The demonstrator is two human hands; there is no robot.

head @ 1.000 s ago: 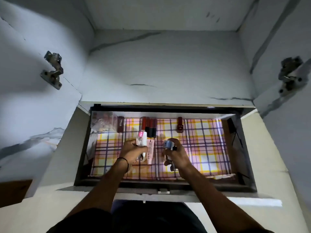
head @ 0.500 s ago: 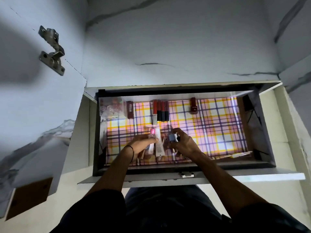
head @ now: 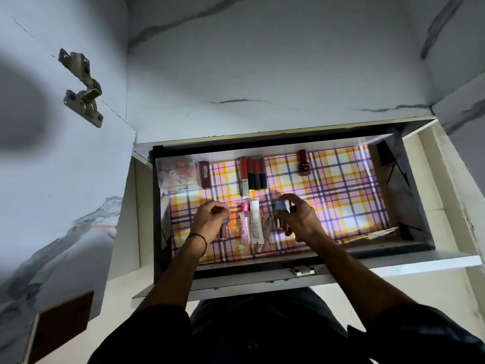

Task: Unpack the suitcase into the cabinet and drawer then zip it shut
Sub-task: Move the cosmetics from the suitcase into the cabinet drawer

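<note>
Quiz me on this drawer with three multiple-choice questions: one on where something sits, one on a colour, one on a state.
1. Where is the nail polish bottle?
A) at the back, right of the row of lip tubes
B) in the front left corner
C) on the floor

2. What colour is the cap of the bottle beside the white tube?
A) green
B) pink
C) black

3. The drawer is:
A) pulled open
B) pushed shut
C) taken out and upended

Answers: 1 A, it lies alone at the back, right of the tubes; 2 B, the cap shows bright pink; 3 A, its checked lining and contents lie in plain view.
</note>
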